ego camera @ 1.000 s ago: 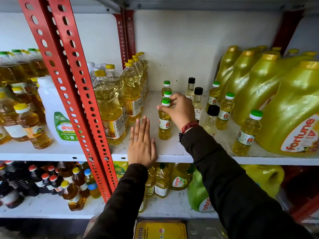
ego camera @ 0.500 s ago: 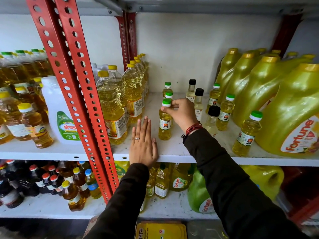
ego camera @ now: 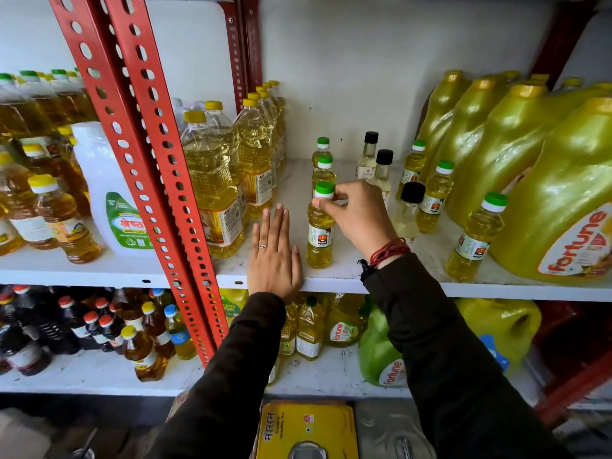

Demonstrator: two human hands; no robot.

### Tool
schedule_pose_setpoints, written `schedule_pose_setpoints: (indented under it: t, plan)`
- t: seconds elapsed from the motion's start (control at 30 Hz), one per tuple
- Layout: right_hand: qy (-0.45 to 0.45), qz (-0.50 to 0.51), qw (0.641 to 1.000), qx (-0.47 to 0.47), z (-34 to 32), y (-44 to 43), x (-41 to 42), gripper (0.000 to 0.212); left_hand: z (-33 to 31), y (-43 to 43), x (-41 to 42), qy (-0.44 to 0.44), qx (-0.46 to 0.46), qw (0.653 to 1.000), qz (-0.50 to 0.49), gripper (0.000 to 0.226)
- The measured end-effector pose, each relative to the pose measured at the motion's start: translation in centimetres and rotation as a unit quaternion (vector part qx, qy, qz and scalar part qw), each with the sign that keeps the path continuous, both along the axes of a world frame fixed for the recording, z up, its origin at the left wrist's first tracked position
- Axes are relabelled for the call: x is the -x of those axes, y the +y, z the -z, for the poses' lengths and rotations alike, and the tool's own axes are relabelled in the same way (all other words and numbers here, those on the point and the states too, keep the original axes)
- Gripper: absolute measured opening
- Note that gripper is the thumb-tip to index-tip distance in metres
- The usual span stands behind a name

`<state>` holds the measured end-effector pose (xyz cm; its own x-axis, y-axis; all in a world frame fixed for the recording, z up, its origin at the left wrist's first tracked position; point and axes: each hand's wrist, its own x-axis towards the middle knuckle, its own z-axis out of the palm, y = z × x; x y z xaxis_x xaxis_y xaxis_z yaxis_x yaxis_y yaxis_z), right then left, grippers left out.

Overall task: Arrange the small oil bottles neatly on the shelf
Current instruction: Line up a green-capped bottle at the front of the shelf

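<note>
— So, where's the small oil bottle (ego camera: 320, 231)?
— Centre frame, upright on the white shelf (ego camera: 334, 276); the right hand (ego camera: 356, 215) pinches its green cap.
— The left hand (ego camera: 273, 256)?
— Flat, fingers together, beside it.

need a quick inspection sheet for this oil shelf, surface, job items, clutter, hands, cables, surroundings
surface: white metal shelf, scuffed, carried on red perforated uprights.
job's things: three small green-capped yellow oil bottles in a line front to back; front bottle upright. Three more green-capped small bottles stand to the right, the loose one by the jugs.
clutter: three small black-capped clear bottles between the two groups.
hands: right hand pinches the front bottle's neck just under its cap; left hand flat on the shelf edge, holding nothing.
cables: nothing seen.
surroundings: large yellow-capped oil bottles left, big yellow Fortune jugs right, more bottles on the shelf below.
</note>
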<state>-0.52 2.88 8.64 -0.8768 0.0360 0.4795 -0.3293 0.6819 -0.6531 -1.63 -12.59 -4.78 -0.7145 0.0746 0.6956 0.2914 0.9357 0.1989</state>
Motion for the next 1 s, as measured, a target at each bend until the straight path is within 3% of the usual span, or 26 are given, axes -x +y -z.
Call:
schedule_pose_setpoints:
  t: [0.37, 1.0]
  plan:
    - [0.031, 0.004, 0.999, -0.017, -0.2, -0.2, -2.5, 0.032, -0.2, -0.1, 0.3, -0.001, 0.006, 1.000, -0.008, 0.069]
    - [0.002, 0.007, 0.999, 0.044, 0.0, -0.3, -3.1, 0.036, -0.5, 0.0, 0.1, -0.012, 0.007, 1.000, -0.001, 0.069]
